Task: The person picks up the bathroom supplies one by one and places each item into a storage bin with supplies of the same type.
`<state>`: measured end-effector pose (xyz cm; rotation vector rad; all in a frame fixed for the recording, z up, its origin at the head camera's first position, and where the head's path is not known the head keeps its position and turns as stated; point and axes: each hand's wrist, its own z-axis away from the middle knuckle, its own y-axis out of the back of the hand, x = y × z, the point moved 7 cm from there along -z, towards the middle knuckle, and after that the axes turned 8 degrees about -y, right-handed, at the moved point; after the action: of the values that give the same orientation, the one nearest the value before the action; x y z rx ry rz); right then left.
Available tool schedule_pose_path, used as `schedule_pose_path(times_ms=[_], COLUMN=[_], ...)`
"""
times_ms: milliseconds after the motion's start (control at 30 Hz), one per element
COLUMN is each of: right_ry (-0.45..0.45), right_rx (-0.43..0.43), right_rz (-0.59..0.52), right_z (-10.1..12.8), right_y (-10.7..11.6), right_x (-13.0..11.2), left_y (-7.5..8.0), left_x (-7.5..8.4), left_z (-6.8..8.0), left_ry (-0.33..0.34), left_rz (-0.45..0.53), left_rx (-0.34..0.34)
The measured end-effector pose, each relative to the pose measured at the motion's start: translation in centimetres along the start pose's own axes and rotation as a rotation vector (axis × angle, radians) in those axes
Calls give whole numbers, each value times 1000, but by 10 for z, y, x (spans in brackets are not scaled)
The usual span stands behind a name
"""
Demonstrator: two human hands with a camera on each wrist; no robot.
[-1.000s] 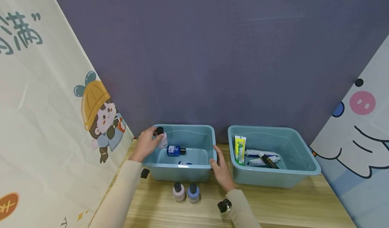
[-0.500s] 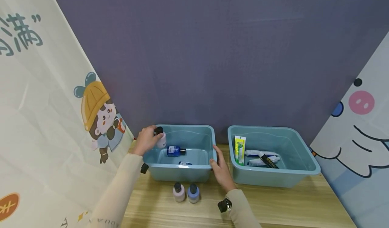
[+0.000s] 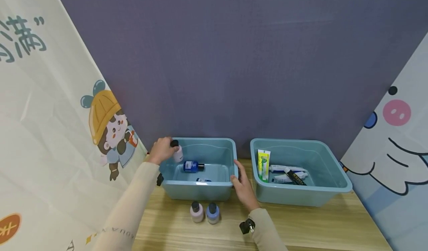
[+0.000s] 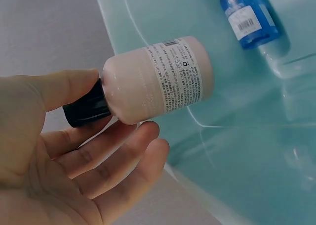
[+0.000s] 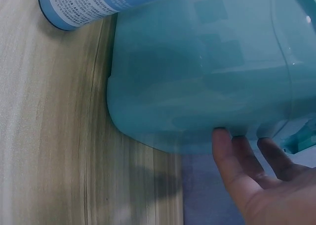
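Purple backdrop cloth hangs behind a pale wooden tabletop (image 3: 301,225), flanked by cartoon-printed banners. On it stand two teal plastic tubs side by side. The left hand (image 3: 160,150) holds a small pale pink plastic bottle with a black cap (image 3: 178,153) over the left teal tub (image 3: 200,193), at its far-left corner; thumb and fingertips pinch it near the neck and cap. In the left wrist view the pink bottle (image 4: 158,79) lies tilted, its long axis slanting, cap end toward the palm (image 4: 49,151) and base pointing out over the tub's interior. Below it, on the tub floor, a dark blue bottle (image 3: 192,166) lies on its side, cap to the right. The right hand (image 3: 243,189) rests against the same tub's right wall, fingers (image 5: 224,151) fairly straight and touching the plastic just under the rim, though the thumb is hard to make out. Just in front of the tub stand a pink bottle (image 3: 196,211) and a blue bottle (image 3: 212,212), upright, close together. The right teal tub (image 3: 301,197) holds a green-and-white toothpaste tube (image 3: 264,164) leaning on its wall and several white tubes (image 3: 287,173) lying flat.
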<state>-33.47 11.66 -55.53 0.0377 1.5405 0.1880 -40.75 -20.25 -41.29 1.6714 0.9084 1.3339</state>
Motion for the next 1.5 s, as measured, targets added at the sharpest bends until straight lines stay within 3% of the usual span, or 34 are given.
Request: schedule_pose_path(times_ms=[667,1233,1500], right_ry=[-12,-26,-25], right_rx=[4,10,7], right_rz=[9,6,10], right_z=[1,0,0], right_y=[1,1,0], right_x=[2,-1,-1], left_y=[-8,-17,-18], left_x=[-10,-12,-16], left_z=[-14,-29,-36], left_ry=[55,80,75], left_rz=[-94,-246,-287], left_rx=[-57,-110,-33])
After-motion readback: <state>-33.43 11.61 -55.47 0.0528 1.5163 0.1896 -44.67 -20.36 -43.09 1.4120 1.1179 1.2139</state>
